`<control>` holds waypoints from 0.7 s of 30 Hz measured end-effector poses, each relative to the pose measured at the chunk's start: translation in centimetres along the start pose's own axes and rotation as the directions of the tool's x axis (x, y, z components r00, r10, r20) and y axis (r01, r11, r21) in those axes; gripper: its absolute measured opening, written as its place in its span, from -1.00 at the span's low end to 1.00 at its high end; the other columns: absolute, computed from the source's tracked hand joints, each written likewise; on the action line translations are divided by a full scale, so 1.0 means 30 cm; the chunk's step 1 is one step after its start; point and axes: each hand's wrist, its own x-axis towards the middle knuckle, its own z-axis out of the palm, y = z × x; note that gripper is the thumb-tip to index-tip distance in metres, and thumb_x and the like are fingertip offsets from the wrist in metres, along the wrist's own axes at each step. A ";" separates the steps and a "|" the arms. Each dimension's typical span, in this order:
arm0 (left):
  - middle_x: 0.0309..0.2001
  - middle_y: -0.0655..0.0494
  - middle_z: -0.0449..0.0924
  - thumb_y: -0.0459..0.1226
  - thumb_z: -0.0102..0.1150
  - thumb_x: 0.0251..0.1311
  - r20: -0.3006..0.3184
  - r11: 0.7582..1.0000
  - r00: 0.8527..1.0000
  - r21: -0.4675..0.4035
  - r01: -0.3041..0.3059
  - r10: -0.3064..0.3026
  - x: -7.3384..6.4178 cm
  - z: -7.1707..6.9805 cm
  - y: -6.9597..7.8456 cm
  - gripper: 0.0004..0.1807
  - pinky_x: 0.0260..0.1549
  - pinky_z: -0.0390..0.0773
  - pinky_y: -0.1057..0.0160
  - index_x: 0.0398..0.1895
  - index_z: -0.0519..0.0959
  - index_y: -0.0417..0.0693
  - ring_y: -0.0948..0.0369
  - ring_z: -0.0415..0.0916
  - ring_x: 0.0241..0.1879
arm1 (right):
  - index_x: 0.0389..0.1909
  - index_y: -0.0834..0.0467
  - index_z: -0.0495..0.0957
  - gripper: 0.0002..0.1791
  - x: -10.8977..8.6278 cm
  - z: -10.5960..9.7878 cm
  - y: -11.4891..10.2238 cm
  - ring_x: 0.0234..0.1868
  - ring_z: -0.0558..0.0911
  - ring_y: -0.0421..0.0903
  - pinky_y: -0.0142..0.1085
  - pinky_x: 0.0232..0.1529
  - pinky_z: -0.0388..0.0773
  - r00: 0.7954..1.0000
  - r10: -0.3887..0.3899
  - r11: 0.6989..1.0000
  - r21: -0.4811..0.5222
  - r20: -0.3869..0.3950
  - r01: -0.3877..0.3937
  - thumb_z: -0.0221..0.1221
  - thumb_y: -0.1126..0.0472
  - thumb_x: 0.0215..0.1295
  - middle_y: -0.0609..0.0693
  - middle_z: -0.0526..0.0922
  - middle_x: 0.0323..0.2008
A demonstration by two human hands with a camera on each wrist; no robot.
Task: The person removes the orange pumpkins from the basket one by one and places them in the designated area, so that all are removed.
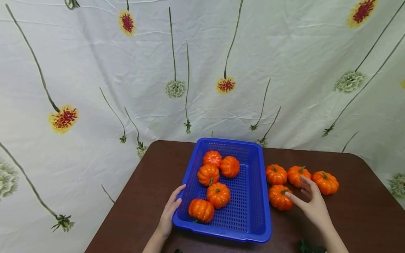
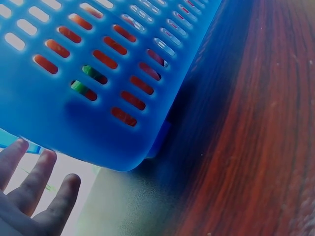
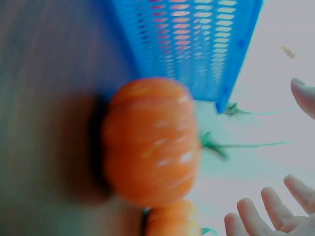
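A blue plastic basket [image 1: 250,196] holds several small orange pumpkins [image 1: 218,195] with green stems. My left hand [image 1: 168,214] rests against the basket's left rim, its fingers extended; the left wrist view shows these fingers [image 2: 37,179] along the edge of the perforated wall. To the right of the basket, several more pumpkins lie on the table. My right hand [image 1: 313,205] hovers there with fingers spread, its thumb close to the nearest pumpkin [image 1: 280,198]. In the right wrist view a pumpkin [image 3: 150,142] stands apart from the spread fingers [image 3: 275,209].
The dark brown table [image 1: 142,196] carries the basket near its middle. Behind it hangs a white cloth [image 1: 142,70] with a flower print. A small dark green object [image 1: 305,247] lies at the near edge by my right forearm, partly hidden.
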 end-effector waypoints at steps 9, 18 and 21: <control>0.37 -0.17 0.04 -0.21 -0.34 0.42 0.001 1.000 1.000 -0.005 0.012 -0.012 0.001 0.000 0.002 -0.51 0.10 0.29 0.38 0.38 0.14 -0.10 0.12 0.21 0.23 | 0.41 0.16 0.01 -0.17 0.026 -0.011 -0.120 0.26 0.24 0.18 -0.67 -0.10 0.28 0.995 -0.056 0.998 0.039 0.087 0.053 0.23 0.08 0.23 0.20 0.16 0.33; 0.38 -0.18 0.03 -0.20 -0.34 0.43 0.016 1.000 1.000 -0.023 0.008 -0.007 0.000 -0.003 0.001 -0.51 0.10 0.28 0.39 0.38 0.13 -0.11 0.14 0.21 0.23 | 0.34 0.11 0.16 -0.29 0.071 0.035 -0.245 0.16 0.34 -0.29 -0.61 0.02 0.28 0.954 -0.260 0.964 0.103 0.149 0.247 0.25 0.22 0.20 0.10 0.32 0.23; 0.38 -0.20 0.02 -0.21 -0.35 0.43 0.026 0.999 1.000 -0.033 0.003 -0.002 -0.001 -0.004 0.001 -0.51 0.11 0.28 0.38 0.39 0.13 -0.12 0.11 0.20 0.24 | 0.31 0.13 0.19 -0.30 0.087 0.059 -0.293 0.16 0.37 -0.18 -0.56 0.03 0.29 0.938 -0.298 0.952 0.133 0.180 0.277 0.27 0.24 0.18 0.09 0.36 0.20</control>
